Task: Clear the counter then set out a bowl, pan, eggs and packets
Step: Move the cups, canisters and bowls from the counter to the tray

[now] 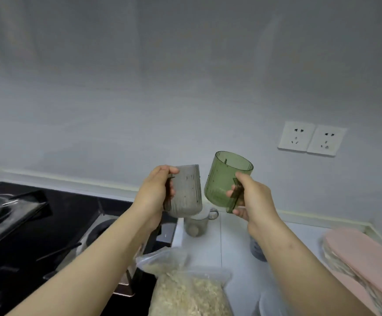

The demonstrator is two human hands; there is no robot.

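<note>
Counter (231, 242) in white, left hand (155, 190) above it gripping a grey mug (188, 192) by the handle, right hand (251, 199) above it gripping a green mug (224, 176) likewise, bag of oats (185, 290) on it.

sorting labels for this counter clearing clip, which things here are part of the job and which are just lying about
Job: grey cup in left hand; green cup in right hand; probably also to clear off the counter: mug, oat bag.
Lying about: stove, sockets.
</note>
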